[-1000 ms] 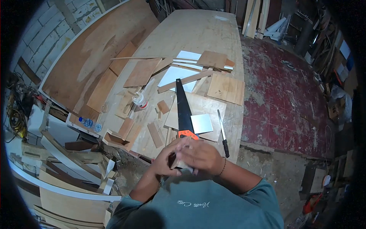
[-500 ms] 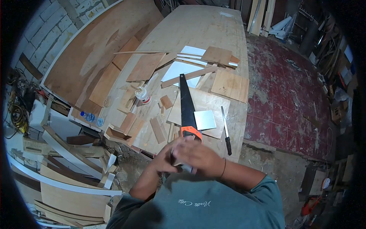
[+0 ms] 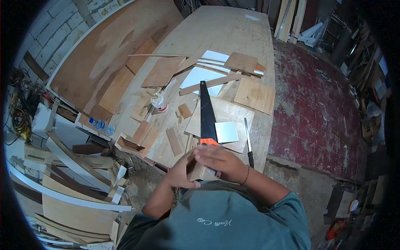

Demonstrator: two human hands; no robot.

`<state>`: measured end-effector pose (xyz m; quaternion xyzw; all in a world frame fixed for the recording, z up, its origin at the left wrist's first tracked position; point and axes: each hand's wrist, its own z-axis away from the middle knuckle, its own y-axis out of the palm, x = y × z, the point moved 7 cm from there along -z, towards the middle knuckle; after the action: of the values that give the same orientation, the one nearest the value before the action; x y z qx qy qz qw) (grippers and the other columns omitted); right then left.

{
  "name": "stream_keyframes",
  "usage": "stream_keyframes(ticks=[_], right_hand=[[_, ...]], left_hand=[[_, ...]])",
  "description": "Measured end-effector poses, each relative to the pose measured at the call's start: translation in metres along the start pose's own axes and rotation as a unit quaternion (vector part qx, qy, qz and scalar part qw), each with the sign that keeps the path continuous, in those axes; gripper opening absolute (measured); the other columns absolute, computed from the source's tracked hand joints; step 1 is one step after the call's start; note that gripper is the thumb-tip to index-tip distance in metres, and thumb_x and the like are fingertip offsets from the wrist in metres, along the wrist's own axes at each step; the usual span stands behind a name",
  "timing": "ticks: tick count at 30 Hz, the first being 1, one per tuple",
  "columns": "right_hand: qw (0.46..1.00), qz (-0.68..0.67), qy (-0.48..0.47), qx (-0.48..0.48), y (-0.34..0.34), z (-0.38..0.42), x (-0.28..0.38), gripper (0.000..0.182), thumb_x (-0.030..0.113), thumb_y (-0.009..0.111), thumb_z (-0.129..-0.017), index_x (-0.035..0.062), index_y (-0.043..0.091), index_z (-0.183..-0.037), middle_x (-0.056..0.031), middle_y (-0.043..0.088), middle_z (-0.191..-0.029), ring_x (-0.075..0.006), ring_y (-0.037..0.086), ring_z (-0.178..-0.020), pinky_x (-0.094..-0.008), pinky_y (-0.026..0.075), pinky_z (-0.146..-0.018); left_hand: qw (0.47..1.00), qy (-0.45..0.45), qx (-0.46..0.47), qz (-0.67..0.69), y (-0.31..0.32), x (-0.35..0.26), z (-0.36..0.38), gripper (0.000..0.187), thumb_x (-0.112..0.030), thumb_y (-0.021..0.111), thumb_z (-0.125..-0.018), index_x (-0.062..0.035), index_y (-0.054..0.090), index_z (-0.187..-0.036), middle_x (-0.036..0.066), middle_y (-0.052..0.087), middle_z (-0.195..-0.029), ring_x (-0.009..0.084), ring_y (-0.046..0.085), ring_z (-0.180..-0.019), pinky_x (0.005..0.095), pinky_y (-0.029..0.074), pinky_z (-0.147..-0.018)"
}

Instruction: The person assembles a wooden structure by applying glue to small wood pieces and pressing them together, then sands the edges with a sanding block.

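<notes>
Close to my chest, a small boxy wooden piece point(image 3: 203, 173) is held between both hands. My left hand point(image 3: 180, 171) is closed around its left side, thumb near the lower edge. My right hand point(image 3: 225, 161) lies over the top and right side, its fingers together and reaching toward the left fingertips. Part of the piece is hidden under the hands. Just beyond them lies a handsaw point(image 3: 207, 114) with a black blade and an orange handle, partly covered by my right hand. A pale square tile point(image 3: 226, 132) rests beside the blade, and a dark-handled file-like tool point(image 3: 248, 143) lies farther right.
Wood offcuts and boards point(image 3: 254, 96) are scattered over the workbench point(image 3: 221, 31). A clear jar point(image 3: 158, 102) stands left of the saw. Plastic bottles point(image 3: 98, 124) lie at the left edge. Curved wooden parts point(image 3: 71, 158) fill the lower left; red floor point(image 3: 308, 112) lies right.
My hands have shifted slightly and more of the wooden piece shows between them. The right fingers lie flatter over it. The view has moved a little; the bench items look unmoved.
</notes>
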<state>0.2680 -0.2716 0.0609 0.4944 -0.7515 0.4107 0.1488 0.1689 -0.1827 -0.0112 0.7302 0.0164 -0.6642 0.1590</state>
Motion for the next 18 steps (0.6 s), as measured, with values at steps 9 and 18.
stream_keyframes(ticks=[9,18], right_hand=[[0.919,-0.035,0.285,-0.271,-0.039,0.041,-0.055,0.048,-0.01,0.052,-0.074,0.005,0.062,-0.118,-0.0117,0.055,-0.096,-0.0202,0.055,-0.087,-0.0264,0.044,-0.075],[0.952,0.01,0.264,-0.157,0.022,0.042,-0.048,0.062,-0.013,0.05,-0.082,0.0039,0.036,-0.141,-0.0171,0.052,-0.13,-0.02,0.055,-0.109,-0.0283,0.042,-0.094]], left_hand=[[0.802,0.034,-0.127,-0.583,0.021,-0.069,-0.013,0.093,-0.02,0.079,-0.05,-0.0033,0.038,-0.132,0.016,0.048,-0.12,0.035,0.046,-0.111,0.0439,0.034,-0.097],[0.751,0.006,-0.164,-0.64,0.012,-0.049,-0.029,0.09,-0.02,0.077,-0.051,-0.0035,0.039,-0.131,0.015,0.049,-0.115,0.0327,0.046,-0.109,0.0431,0.033,-0.093]])
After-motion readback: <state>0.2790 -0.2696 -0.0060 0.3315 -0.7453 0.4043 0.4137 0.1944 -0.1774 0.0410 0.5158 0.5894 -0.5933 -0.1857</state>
